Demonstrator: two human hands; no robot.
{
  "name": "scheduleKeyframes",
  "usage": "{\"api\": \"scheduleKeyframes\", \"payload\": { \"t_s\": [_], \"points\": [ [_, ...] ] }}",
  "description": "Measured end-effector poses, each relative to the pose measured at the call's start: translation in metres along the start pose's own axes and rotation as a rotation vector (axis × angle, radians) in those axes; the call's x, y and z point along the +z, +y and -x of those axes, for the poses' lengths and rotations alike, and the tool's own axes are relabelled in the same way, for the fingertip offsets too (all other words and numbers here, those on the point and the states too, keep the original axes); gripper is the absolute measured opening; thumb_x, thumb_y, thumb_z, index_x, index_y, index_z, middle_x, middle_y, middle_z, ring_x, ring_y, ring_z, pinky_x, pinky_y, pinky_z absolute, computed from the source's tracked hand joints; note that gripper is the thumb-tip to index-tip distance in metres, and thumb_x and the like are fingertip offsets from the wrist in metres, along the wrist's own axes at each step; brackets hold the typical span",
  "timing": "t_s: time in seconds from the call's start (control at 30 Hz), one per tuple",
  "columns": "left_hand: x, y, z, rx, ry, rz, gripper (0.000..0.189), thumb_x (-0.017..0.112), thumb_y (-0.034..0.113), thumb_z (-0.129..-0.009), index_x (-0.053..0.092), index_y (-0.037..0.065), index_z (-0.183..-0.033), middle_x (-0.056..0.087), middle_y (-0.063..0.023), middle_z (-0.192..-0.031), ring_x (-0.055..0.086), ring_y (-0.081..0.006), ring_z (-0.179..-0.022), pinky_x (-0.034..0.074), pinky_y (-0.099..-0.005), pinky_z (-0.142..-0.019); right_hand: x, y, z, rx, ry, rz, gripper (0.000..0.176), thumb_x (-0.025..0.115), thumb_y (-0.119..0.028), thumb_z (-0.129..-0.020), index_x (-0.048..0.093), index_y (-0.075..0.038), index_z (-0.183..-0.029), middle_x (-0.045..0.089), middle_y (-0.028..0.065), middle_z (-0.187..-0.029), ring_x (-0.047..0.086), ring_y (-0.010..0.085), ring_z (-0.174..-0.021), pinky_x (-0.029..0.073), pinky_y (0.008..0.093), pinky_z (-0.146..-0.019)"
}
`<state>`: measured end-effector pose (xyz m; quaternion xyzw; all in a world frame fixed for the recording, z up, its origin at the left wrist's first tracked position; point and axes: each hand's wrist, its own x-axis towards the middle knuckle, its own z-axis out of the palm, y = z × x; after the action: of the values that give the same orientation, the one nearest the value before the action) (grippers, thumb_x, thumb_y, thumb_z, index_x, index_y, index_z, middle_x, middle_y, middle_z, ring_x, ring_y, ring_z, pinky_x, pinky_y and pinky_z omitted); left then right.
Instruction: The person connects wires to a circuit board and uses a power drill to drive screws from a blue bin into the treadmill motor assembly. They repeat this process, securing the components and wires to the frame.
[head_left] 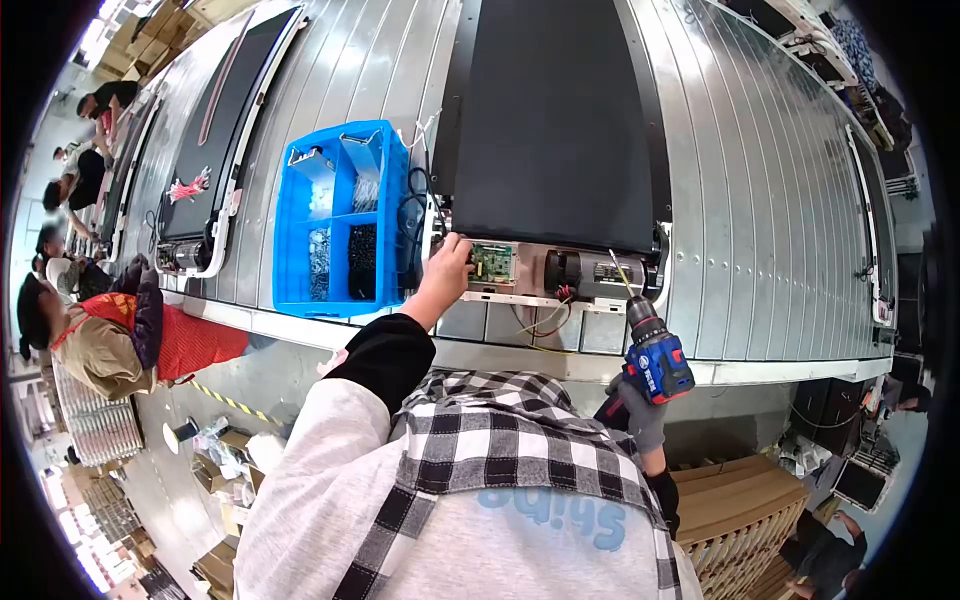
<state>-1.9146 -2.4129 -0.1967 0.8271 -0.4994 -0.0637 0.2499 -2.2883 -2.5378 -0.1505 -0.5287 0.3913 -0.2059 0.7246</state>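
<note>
My left hand (446, 272) is bare and rests at the left end of a treadmill-like unit, beside its green circuit board (492, 264); its fingers are bent together, and anything between them is too small to make out. A gray glove covers my right hand (640, 412), which is wrapped round the handle of a blue and red power drill (657, 366). The drill's long bit points up and left toward the right end of the unit, near the motor (580, 272). Colored wires hang below the motor. A wide black belt (555, 120) extends away from me.
Left of the unit stands a blue divided bin (285, 235) with screws and small parts. Another belt unit (225, 130) lies farther left on the metal roller table (740, 200). Several people are at the left, one in a red apron. Stacked brown boards (740, 500) stand low right.
</note>
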Motion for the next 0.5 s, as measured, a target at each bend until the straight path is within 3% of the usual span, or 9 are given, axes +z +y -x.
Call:
{"api": "scheduleKeyframes", "payload": {
  "t_s": [0.07, 0.13, 0.23, 0.37, 0.4, 0.5],
  "points": [
    [-0.004, -0.005, 0.003, 0.002, -0.025, 0.083, 0.033, 0.065, -0.003, -0.068, 0.051, 0.003, -0.098, 0.047, -0.0118, -0.094, 0.055, -0.0311, -0.082, 0.047, -0.0383, -0.069, 0.023, -0.015, 0.004, -0.016, 0.043, 0.022, 0.022, 0.061, -0.004, -0.076, 0.055, -0.004, -0.097, 0.061, 0.0055, -0.074, 0.061, 0.0154, -0.066, 0.049, 0.0286, -0.061],
    [-0.018, -0.006, 0.009, 0.01, -0.037, 0.205, 0.045, 0.063, -0.002, -0.07, 0.048, 0.001, -0.113, 0.046, -0.0168, -0.11, 0.051, -0.0362, -0.099, 0.045, -0.037, -0.084, 0.044, -0.019, 0.008, -0.029, 0.009, -0.015, 0.031, 0.06, -0.004, -0.075, 0.052, -0.004, -0.104, 0.061, 0.0065, -0.077, 0.06, 0.016, -0.068, 0.049, 0.0292, -0.062],
    [-0.055, -0.006, 0.029, 0.033, -0.053, 0.325, 0.049, 0.063, 0.006, -0.074, 0.045, 0.002, -0.119, 0.042, -0.0189, -0.122, 0.048, -0.0393, -0.106, 0.044, -0.0405, -0.087, 0.088, -0.028, 0.009, -0.03, -0.051, -0.01, 0.037, 0.057, -0.002, -0.073, 0.05, -0.003, -0.109, 0.06, 0.0074, -0.079, 0.06, 0.017, -0.069, 0.049, 0.0307, -0.064],
    [-0.136, -0.036, 0.077, 0.154, 0.004, 0.187, 0.043, 0.067, 0.01, -0.072, 0.051, 0.004, -0.112, 0.05, -0.0143, -0.111, 0.049, -0.032, -0.104, 0.042, -0.0382, -0.085, 0.173, -0.056, 0.001, -0.027, -0.19, 0.054, 0.039, 0.057, -0.001, -0.07, 0.05, -0.002, -0.108, 0.061, 0.0076, -0.075, 0.061, 0.0166, -0.071, 0.049, 0.0298, -0.063],
    [-0.158, -0.051, 0.092, 0.102, -0.001, 0.148, 0.043, 0.068, 0.013, -0.071, 0.053, 0.005, -0.11, 0.051, -0.012, -0.11, 0.049, -0.0295, -0.104, 0.04, -0.0378, -0.086, 0.188, -0.057, -0.005, -0.052, -0.276, 0.15, 0.036, 0.059, -0.004, -0.068, 0.054, -0.003, -0.104, 0.062, 0.0066, -0.074, 0.061, 0.0169, -0.071, 0.049, 0.0315, -0.065],
    [-0.203, -0.103, 0.134, 0.006, 0.076, -0.121, 0.047, 0.07, 0.023, -0.069, 0.054, 0.008, -0.111, 0.052, -0.0103, -0.11, 0.048, -0.0295, -0.105, 0.034, -0.0419, -0.091, 0.253, -0.068, -0.033, -0.499, -0.421, 0.741, 0.033, 0.067, -0.014, -0.066, 0.061, -0.009, -0.098, 0.06, 0.0123, -0.098, 0.059, 0.0299, -0.09, 0.047, 0.0381, -0.077]
  ]
}}
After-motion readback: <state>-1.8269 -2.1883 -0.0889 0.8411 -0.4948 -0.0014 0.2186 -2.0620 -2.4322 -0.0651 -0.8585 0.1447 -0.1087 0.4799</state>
